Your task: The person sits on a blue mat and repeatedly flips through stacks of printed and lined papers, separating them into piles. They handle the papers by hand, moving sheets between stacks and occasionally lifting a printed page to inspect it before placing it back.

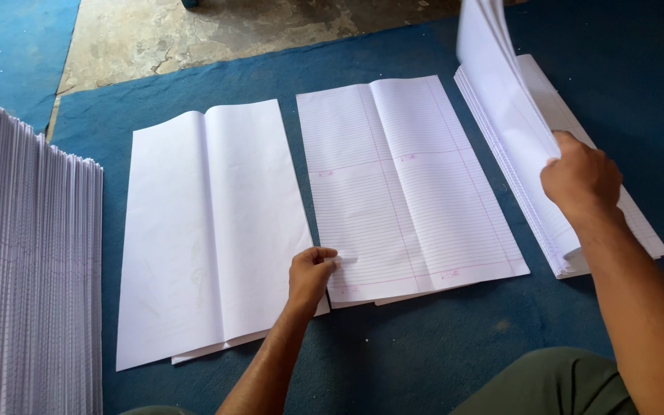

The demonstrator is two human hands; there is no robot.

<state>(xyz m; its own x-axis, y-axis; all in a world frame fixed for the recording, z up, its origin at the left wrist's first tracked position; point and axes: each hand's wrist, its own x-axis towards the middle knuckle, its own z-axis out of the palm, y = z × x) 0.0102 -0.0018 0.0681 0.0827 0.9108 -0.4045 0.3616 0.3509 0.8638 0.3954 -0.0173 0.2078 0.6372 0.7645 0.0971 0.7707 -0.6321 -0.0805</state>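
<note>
Three paper stacks lie side by side on a dark blue cloth [393, 346]. At the left are plain white folded sheets [209, 223]. In the middle lie ruled sheets [409, 184] with red margin lines. My left hand [310, 273] pinches the lower left corner of the ruled sheets. On the right sits a thick stack of ruled sheets [578, 177]. My right hand [582, 180] grips a bundle of sheets [501, 84] lifted and curled up from that right stack.
A tall pile of stacked paper [28, 261] fills the left edge. Bare concrete floor [217, 31] lies beyond the cloth, with a blue mat [9, 46] at the top left. My green-trousered knee [555, 384] is at the bottom right.
</note>
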